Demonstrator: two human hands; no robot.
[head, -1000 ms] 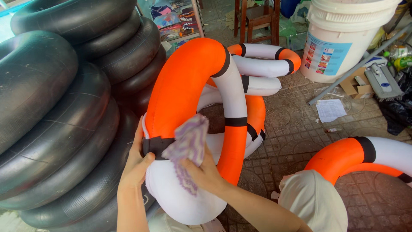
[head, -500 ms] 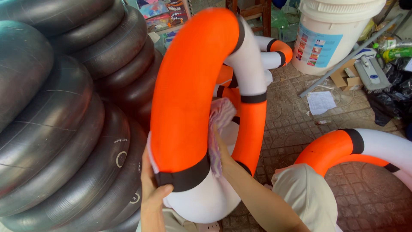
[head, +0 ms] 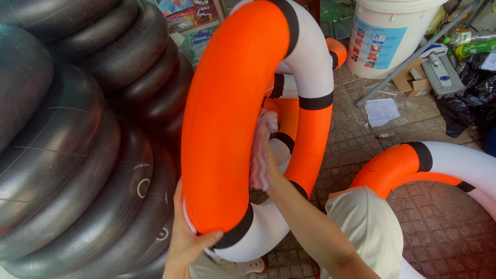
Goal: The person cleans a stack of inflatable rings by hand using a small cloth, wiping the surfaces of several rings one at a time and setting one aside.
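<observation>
From the head view, we hold a large orange, white and black inflated swim ring (head: 232,113) upright on its edge beside a stack of black rubber inner tubes (head: 67,144). Our left hand (head: 188,243) grips its lower rim, fingers (head: 206,242) clenched around it. Our right hand (head: 266,173), mostly hidden, presses a pink patterned cloth (head: 261,150) against the ring's inner side, fingers grasping it. A white plastic bucket (head: 390,36) stands on the paved floor (head: 439,222) behind.

A stack of black rubber inner tubes (head: 67,144) is seen on the left. A large white plastic bucket (head: 390,36) is set on the brick-paved floor (head: 444,227) top right, near a white paper sheet (head: 381,111) and a brown cardboard box (head: 408,80). Another orange-and-white ring (head: 434,165) is laid lower right.
</observation>
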